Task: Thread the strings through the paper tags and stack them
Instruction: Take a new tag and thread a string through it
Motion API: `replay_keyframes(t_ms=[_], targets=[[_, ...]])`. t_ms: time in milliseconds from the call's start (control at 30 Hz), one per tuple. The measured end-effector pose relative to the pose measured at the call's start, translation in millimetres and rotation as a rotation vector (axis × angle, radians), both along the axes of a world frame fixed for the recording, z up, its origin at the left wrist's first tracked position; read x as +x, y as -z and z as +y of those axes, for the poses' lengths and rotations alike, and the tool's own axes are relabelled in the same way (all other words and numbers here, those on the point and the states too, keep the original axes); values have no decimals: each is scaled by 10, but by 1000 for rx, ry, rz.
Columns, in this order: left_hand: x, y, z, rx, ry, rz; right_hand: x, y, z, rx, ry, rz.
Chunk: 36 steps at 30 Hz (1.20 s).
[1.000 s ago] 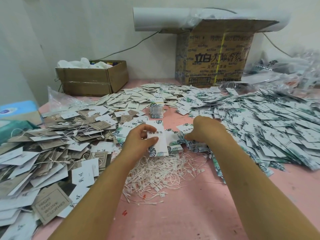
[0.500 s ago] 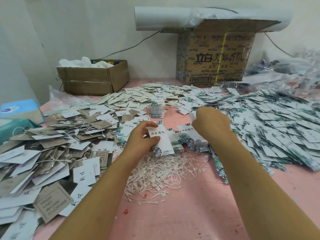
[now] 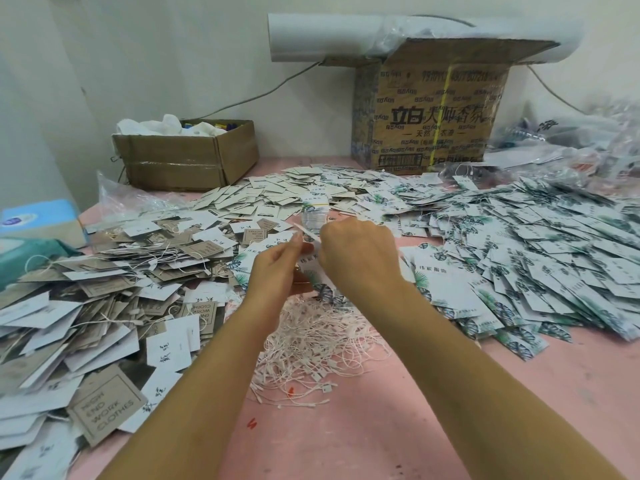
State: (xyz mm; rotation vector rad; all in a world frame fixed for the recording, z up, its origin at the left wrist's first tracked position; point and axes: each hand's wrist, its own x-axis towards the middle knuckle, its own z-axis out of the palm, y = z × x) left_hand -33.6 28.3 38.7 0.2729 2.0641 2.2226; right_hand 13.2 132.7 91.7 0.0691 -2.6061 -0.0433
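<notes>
Leaf-printed tag point(image 3: 309, 269) — being pinched between thumb and fingers of the left hand point(image 3: 277, 271), above the string pile point(image 3: 311, 337). White tag point(image 3: 306, 233) — being gripped by the right hand point(image 3: 356, 252), fingers curled; fingertips hidden.

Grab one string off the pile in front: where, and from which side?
Pinch a tab at the near edge of the string pile, coming down from above on the near side. There single strings fan out flat on the bare table with their tabs apart. The middle of the pile is a tangle and would likely lift as a clump.
</notes>
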Motion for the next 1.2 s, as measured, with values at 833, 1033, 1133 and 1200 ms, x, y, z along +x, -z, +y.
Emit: replay_keyframes(t_ms=[833, 1033, 1133, 1200], targets=[[-49, 62, -1, -37, -20, -62, -15, -120, 499, -104, 342, 0], [-8, 43, 29, -12, -15, 33, -7, -78, 184, -16, 51, 15], [4, 20, 42, 54, -1, 57, 16, -45, 36, 11, -59, -11], [-3, 5, 35, 82, -6, 43, 25, -14, -11, 44, -86, -14]])
